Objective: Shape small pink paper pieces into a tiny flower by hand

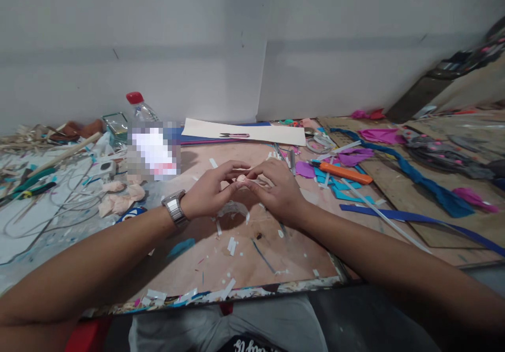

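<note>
A small pale pink piece (241,179), perhaps rolled paper, is pinched between the fingertips of both hands above the middle of the board. My left hand (215,188), below a metal wristwatch (175,208), closes thumb and fingers on its left side. From the right, my right hand (276,186) grips the same piece with thumb and forefinger. Under the hands, white paper scraps (232,245) lie on the pinkish board (292,260). Small snips (234,135) rest on a cream strip (268,134) behind them.
A bottle with a red cap (134,98) stands at the back left. An orange cutter (345,173), blue strips (406,216) and magenta paper (381,136) lie right. Green-handled pliers (34,182), cables and crumpled peach paper (122,199) lie left.
</note>
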`<act>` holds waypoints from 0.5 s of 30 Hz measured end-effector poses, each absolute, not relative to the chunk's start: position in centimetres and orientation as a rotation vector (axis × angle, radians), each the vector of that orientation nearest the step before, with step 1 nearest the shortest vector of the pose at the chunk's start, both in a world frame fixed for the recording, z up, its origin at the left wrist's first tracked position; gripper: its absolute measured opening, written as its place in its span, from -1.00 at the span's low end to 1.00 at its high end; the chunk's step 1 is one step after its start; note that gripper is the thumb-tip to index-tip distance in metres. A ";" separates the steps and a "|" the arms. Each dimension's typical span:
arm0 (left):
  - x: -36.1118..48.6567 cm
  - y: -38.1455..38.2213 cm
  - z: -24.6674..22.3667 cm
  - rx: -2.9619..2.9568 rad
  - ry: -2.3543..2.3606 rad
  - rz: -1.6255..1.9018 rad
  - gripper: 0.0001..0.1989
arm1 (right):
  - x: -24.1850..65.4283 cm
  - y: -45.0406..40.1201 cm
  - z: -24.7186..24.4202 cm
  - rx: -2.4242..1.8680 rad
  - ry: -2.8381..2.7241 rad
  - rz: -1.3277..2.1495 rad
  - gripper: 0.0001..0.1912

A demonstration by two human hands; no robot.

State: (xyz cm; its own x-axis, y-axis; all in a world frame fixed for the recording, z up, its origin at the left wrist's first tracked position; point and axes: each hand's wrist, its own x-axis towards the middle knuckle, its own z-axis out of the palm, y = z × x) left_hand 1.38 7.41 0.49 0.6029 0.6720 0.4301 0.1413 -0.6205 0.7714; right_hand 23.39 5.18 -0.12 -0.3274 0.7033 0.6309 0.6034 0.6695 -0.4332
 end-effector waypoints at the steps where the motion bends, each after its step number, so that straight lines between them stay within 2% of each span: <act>1: 1.3 7.4 0.5 2.113 0.628 0.956 -0.62 | 23.4 5.2 -0.1 -1.013 -2.030 0.155 -0.73; 5: 1.1 7.3 0.8 2.097 0.598 0.901 -0.57 | 23.4 5.2 0.0 -1.011 -2.036 0.153 -0.76; 11: 1.2 7.3 0.5 1.944 0.531 0.824 -0.37 | 23.4 5.4 -0.1 -0.913 -2.049 0.119 -0.78; 15: 1.4 7.5 0.4 1.748 0.499 0.763 -0.35 | 23.4 5.6 -0.3 -0.846 -2.092 0.066 -0.81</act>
State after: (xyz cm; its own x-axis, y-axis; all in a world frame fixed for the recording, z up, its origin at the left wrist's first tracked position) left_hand 1.35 7.47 0.37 0.7027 0.6685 0.2435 -0.0442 -0.3006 0.9527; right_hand 23.44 5.56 -0.33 -0.4046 0.5902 0.6986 0.5453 0.7689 -0.3338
